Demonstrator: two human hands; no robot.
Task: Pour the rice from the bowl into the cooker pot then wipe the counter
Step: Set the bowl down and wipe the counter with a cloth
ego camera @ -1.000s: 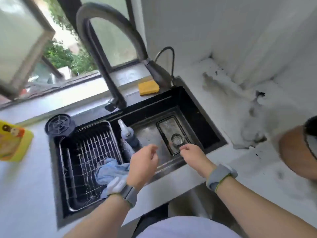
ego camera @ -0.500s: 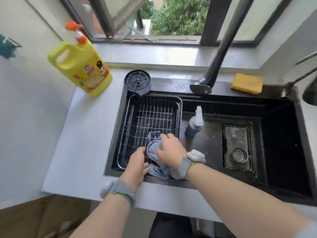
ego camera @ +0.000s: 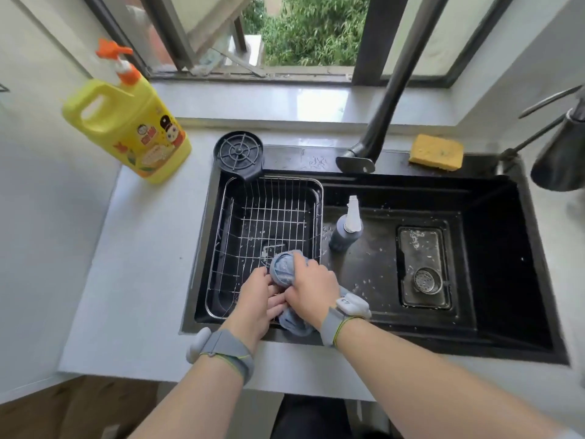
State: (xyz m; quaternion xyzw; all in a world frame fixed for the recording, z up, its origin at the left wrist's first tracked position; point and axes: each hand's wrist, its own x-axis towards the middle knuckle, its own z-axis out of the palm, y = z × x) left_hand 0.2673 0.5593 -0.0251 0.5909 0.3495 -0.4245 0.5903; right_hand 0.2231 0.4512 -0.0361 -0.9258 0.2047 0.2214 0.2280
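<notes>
A blue-grey cloth (ego camera: 282, 270) is bunched up over the near corner of the wire rack (ego camera: 269, 217) inside the black sink (ego camera: 493, 248). My right hand (ego camera: 311, 289) is closed over the top of the cloth. My left hand (ego camera: 258, 299) grips it from below, touching the right hand. A tail of the cloth hangs under my right wrist. The white counter (ego camera: 142, 264) runs around the sink. No rice bowl or cooker pot is in view.
A yellow detergent bottle (ego camera: 133, 122) stands on the counter at back left. A dark spray bottle (ego camera: 346, 228) stands in the sink, with a round black strainer (ego camera: 239, 153), the black faucet (ego camera: 389, 99) and a yellow sponge (ego camera: 436, 152) along the back rim. The drain (ego camera: 427, 280) lies right.
The view swung left from the right counter to the sink's left side. Both hands came together on the cloth over the rack and have bunched it tighter.
</notes>
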